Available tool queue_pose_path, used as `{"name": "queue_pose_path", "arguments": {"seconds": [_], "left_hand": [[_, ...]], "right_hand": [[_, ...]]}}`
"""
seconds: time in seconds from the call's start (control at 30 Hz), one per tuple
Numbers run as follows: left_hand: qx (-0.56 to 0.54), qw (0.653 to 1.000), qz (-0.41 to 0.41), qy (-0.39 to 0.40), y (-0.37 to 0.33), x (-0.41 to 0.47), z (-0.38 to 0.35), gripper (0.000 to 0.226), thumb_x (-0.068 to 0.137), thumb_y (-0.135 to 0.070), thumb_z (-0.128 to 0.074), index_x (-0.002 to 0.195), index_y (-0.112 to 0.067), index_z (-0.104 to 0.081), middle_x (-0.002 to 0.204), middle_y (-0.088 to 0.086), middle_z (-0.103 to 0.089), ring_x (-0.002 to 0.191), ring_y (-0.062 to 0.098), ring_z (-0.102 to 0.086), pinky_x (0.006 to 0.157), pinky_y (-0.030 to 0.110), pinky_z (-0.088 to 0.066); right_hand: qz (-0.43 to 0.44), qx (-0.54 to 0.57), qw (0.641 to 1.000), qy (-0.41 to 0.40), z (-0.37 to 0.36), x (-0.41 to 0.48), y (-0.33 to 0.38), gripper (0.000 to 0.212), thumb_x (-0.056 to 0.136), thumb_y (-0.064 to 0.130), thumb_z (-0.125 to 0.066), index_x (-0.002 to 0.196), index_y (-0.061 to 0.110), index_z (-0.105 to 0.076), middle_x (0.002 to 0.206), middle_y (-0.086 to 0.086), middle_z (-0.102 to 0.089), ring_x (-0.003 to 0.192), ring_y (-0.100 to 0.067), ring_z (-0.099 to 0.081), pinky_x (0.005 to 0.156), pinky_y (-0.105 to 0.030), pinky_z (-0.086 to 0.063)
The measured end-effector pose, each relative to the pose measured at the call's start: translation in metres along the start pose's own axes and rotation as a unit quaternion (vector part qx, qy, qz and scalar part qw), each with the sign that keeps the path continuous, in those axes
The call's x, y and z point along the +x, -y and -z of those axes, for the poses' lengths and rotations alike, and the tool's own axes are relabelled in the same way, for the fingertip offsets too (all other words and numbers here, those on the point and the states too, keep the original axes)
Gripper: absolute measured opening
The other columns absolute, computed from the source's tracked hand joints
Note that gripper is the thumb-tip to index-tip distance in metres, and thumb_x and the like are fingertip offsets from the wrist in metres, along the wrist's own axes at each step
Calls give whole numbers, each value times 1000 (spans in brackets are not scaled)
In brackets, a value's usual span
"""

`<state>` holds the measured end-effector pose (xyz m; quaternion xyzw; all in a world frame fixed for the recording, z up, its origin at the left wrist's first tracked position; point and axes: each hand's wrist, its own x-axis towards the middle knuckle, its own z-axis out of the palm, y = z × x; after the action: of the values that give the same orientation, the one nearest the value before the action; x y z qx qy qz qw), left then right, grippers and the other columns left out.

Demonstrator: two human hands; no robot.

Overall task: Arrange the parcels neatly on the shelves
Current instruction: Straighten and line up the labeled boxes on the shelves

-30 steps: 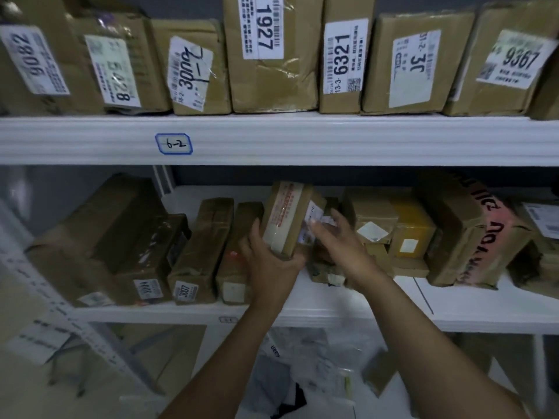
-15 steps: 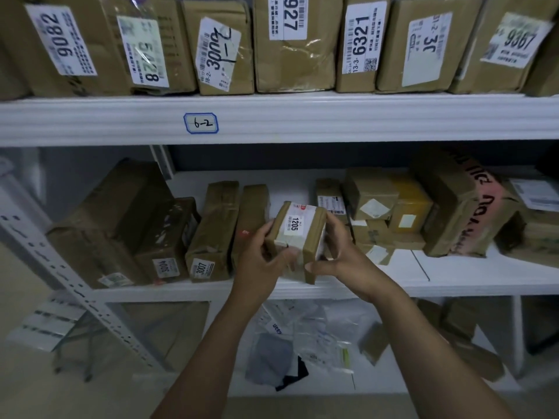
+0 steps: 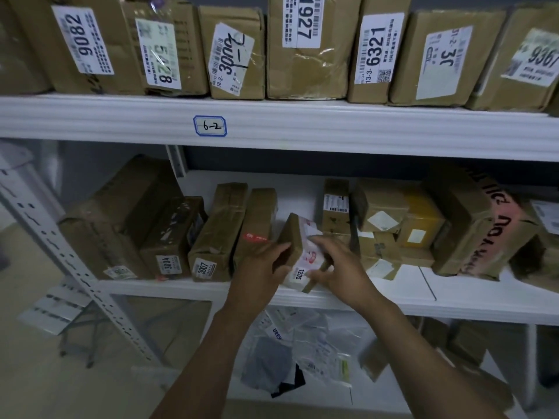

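Note:
A small brown parcel labelled 1205 (image 3: 298,252) sits tilted near the front edge of the middle shelf (image 3: 423,300). My left hand (image 3: 260,267) grips its left side and my right hand (image 3: 338,267) grips its right side and front corner. It lies just right of a row of upright parcels, the nearest a slim box with a red mark (image 3: 257,225), then the box labelled 3007 (image 3: 217,234). A heap of small boxes (image 3: 381,225) lies to its right.
The upper shelf (image 3: 302,125), tagged 6-2, carries a row of labelled boxes such as 1927 (image 3: 305,46) and 6321 (image 3: 378,52). A large pink-taped box (image 3: 484,225) sits at the right. Plastic mailer bags (image 3: 302,352) lie on the bottom shelf. A slanted upright (image 3: 69,258) stands left.
Both hands have lowered the 1205 parcel from in front of the shelf down onto it, turning it so its label faces up and forward beside the slim box.

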<state>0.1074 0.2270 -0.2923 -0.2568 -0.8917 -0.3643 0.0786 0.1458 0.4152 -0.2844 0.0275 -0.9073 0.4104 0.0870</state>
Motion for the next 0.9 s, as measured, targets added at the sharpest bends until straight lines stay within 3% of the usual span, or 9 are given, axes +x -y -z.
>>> {"name": "queue_pose_path", "arguments": {"seconds": [0.13,0.2,0.3,0.43,0.5,0.57,0.67,0.8,0.9], "left_hand": [[126,989,-33,-76,23,1,10,48,86,-43,-44,112,-11,-69,113,6,-68,112,28,-59,100,49,-46],[184,980,-20,-72,31,2,15,53,83,-53,-43,110,-15,-69,116,6,-67,114,32,-58,103,60,-38],[254,966,-18,-41,38,2,16,70,70,-71,-42,115,-24,-66,118,3,-65,116,37,-56,105,62,-27],[290,956,-43,3,37,7,15,78,67,-74,-43,134,-34,-45,120,0,-64,114,31,-59,97,68,-35],[284,958,-32,18,35,11,11,72,68,-67,-59,133,-35,-52,122,1,-63,116,31,-57,100,69,-34],[269,963,-10,19,32,16,9,65,69,-63,-62,127,-34,-60,127,1,-61,121,31,-53,105,67,-28],[259,966,-2,23,26,23,6,63,80,-66,-54,132,-31,-54,142,-4,-47,131,25,-40,110,53,-28],[247,968,1,34,19,30,2,66,81,-67,-55,132,-27,-45,141,-7,-43,127,19,-39,106,38,-32],[231,973,-4,19,20,33,0,64,79,-66,-58,126,-24,-49,132,-5,-50,120,19,-44,103,37,-36]], "right_hand": [[0,-63,998,21,-10,9,-10,57,84,17,-72,137,24,-50,149,5,-35,138,-10,-31,100,-1,-14],[2,-76,997,26,-14,14,-8,55,88,21,-69,139,27,-48,154,7,-30,141,-9,-27,103,-7,-15],[18,-107,994,29,-24,23,-3,54,90,25,-66,140,25,-47,156,8,-27,141,-11,-28,107,-14,-19],[25,-85,995,54,-31,29,4,56,89,33,-67,140,22,-49,155,6,-31,140,-10,-31,111,-18,-24],[4,-38,998,56,-20,31,5,45,90,40,-62,132,25,-57,147,12,-40,134,-5,-38,110,-24,-33],[-27,-74,997,3,-7,38,1,38,94,48,-52,123,28,-63,132,14,-56,116,-6,-53,96,-28,-43],[-60,-210,973,-80,7,56,-12,29,98,42,-47,117,26,-62,114,0,-67,94,-18,-63,80,-32,-52],[-136,-320,937,-2,6,79,-25,41,98,47,-40,131,24,-47,138,-10,-45,107,-31,-58,88,-43,-52],[-159,-345,925,-6,0,88,-30,48,97,52,-39,135,23,-44,139,-10,-43,107,-31,-58,87,-42,-50]]}}
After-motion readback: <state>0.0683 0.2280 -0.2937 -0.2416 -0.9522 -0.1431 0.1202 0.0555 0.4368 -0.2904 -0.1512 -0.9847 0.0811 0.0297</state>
